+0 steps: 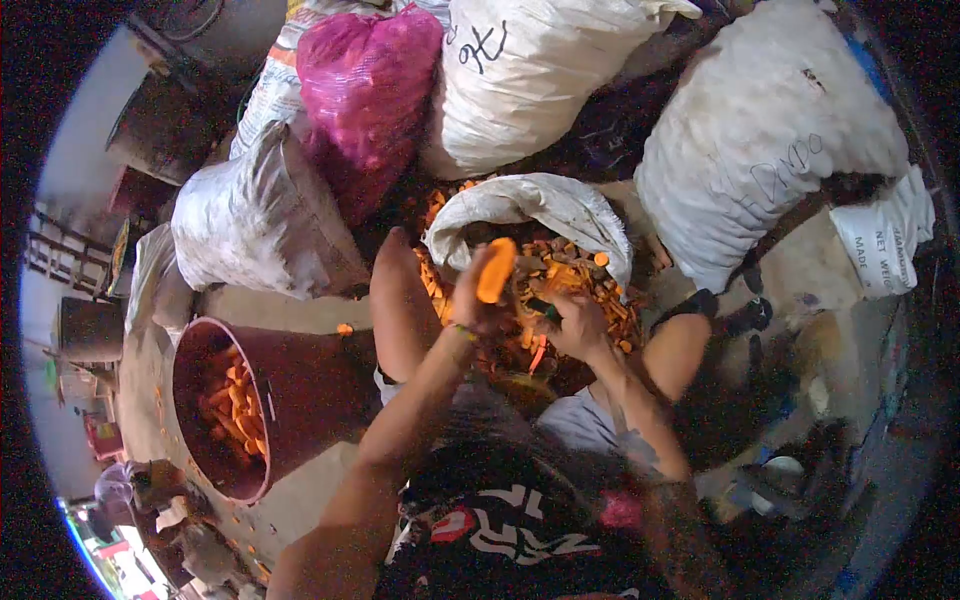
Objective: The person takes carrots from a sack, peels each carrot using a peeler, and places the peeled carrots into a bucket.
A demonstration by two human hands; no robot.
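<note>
My left hand (477, 308) is closed round a peeled orange sweet potato (496, 271), its bright flesh turned up to me. Beside it, my right hand (580, 325) grips a small dark-handled tool (543, 309), likely a knife or peeler; its blade is too blurred to make out. Both hands are between my bent knees, over a heap of orange peelings and pieces (610, 300). Behind the heap lies a rolled-down white sack (540, 195) with brownish roots in its mouth.
To my left, a dark red tub (320, 385) leans toward me with peeled orange pieces (236, 405) inside. Full sacks stand ahead: a pink net sack (365, 90), a white sack (520, 80), a grey-white sack (255, 220). A large white sack (765, 140) is at right.
</note>
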